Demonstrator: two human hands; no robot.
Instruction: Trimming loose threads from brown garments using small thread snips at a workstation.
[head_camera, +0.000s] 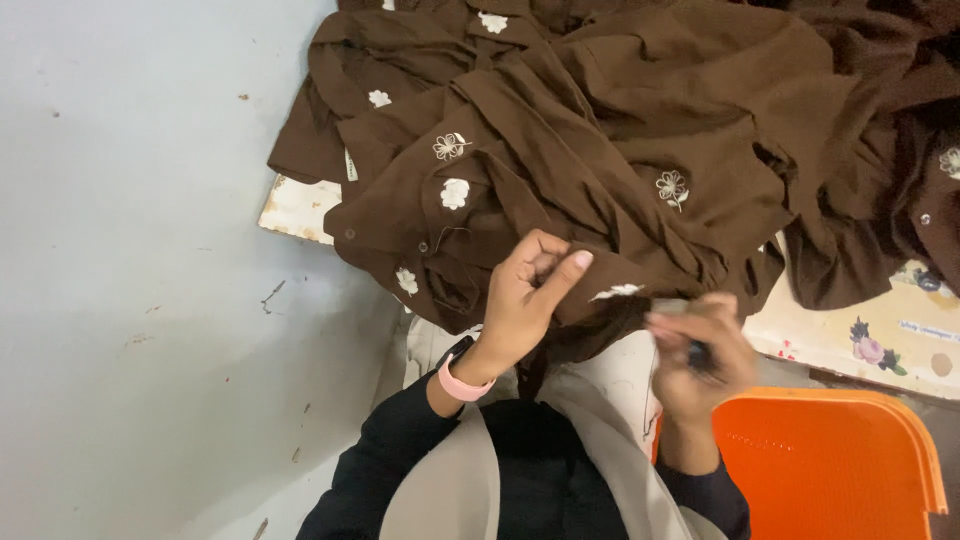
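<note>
A pile of brown garments with white and cream embroidered flowers lies on a low table in front of me. My left hand, with a pink band at the wrist, pinches the lower edge of one brown garment between thumb and fingers. My right hand is blurred just right of that edge and closes on a small dark tool; what kind it is I cannot tell. A white flower patch sits on the cloth between my hands.
The table's pale, worn top shows at the left corner and, with flower stickers, at the right. An orange plastic chair stands at the lower right. Grey floor fills the left side.
</note>
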